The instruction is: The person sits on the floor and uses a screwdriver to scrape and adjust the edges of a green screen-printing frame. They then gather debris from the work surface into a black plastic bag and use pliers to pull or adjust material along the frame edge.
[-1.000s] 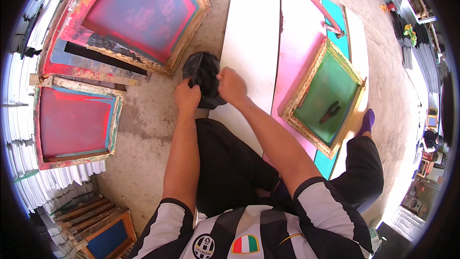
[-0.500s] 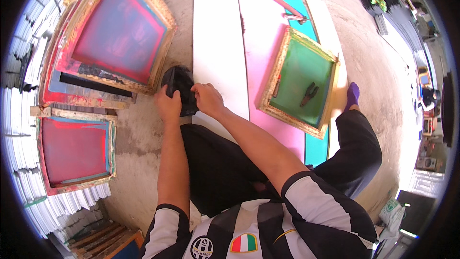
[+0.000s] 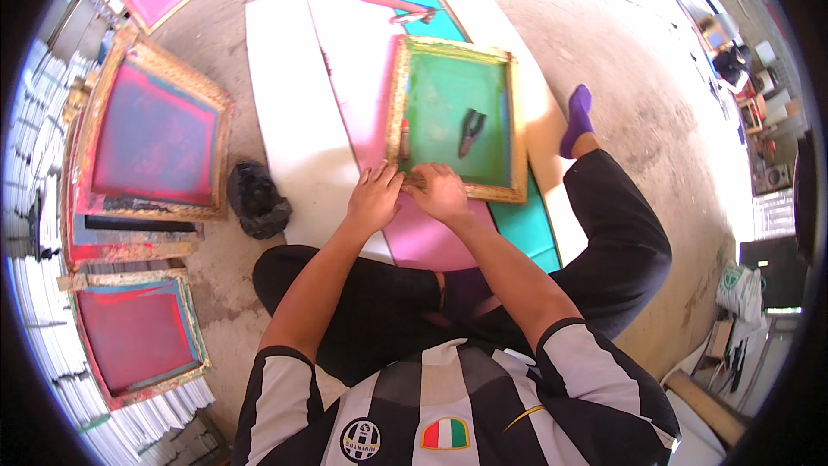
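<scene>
Before me lies a wooden screen frame [image 3: 517, 121] with green mesh [image 3: 444, 134]. Both my hands are at its near left corner, close together. My left hand [image 3: 373, 200] has its fingers curled over the corner, touching the wood. My right hand [image 3: 442, 192] is closed beside it at the near edge; whatever its fingers pinch is too small and covered to make out. Inside the frame, pliers [image 3: 471, 132] with dark handles lie on the mesh. A thin reddish tool [image 3: 404, 138] lies along the left inner side.
Under the frame are white [image 3: 289, 78], pink [image 3: 423, 237] and teal boards [image 3: 526, 233]. A hammer [image 3: 405, 7] lies at their far end. An open black plastic bag [image 3: 257, 198] sits on the floor to the left, near leaning screen frames [image 3: 222, 142] and stacked sheets.
Both hands have left the black plastic bag and moved right to the corner of the green screen frame. The bag now stands alone on the floor. The view has shifted too.
</scene>
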### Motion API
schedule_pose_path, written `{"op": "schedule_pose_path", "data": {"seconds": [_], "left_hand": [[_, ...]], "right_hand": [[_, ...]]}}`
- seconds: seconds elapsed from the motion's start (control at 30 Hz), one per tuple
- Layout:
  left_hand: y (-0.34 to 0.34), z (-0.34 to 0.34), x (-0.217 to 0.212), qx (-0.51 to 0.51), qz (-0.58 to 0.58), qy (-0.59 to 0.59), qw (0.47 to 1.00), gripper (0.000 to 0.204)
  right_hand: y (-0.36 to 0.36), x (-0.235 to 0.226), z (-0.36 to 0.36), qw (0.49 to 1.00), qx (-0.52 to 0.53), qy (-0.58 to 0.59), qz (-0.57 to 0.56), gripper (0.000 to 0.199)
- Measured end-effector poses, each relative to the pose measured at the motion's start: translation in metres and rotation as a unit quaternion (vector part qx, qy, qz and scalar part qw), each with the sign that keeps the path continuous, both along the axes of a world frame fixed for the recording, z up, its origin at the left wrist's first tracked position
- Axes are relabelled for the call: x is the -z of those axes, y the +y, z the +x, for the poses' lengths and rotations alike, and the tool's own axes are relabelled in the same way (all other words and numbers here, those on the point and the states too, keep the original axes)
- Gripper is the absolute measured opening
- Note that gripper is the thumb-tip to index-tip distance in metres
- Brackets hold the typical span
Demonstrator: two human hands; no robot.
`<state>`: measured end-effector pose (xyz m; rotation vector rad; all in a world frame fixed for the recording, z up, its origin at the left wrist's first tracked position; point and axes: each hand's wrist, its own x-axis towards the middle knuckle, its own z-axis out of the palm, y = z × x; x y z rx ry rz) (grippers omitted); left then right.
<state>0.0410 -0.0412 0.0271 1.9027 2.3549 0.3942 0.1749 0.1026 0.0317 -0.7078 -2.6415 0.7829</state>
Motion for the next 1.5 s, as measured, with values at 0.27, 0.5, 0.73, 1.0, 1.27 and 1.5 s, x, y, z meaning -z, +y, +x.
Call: {"op": "schedule_pose_path", "data": {"seconds": [0.27,0.5,0.73,1.0,1.27,1.5], "left_hand": [[0.066,0.029,0.035,0.012,-0.082,0.03,0.996,0.04],[0.055,0.031,0.035,-0.019,-0.044,0.106,0.993,0.017],[0.02,0.003,0.031,-0.06,-0.087,0.075,0.992,0.035],[-0.02,-0.023,0.034,-0.113,-0.102,0.023,0.988,0.036],[-0.01,-0.02,0.04,-0.149,-0.057,-0.01,0.987,0.036],[-0.015,-0.023,0.048,-0.162,-0.079,-0.006,0.984,0.039]], "right_hand": [[0.084,0.042,0.125,0.971,0.017,-0.187,0.149,0.058],[0.092,0.047,0.131,0.948,-0.021,-0.243,0.204,0.043],[0.089,0.05,0.09,0.945,-0.076,-0.196,0.249,0.029],[0.102,0.025,0.011,0.937,-0.222,-0.244,0.116,0.04],[0.139,0.053,-0.088,0.89,-0.269,-0.074,0.361,0.045],[0.119,0.021,-0.126,0.8,-0.346,-0.302,0.386,0.03]]}}
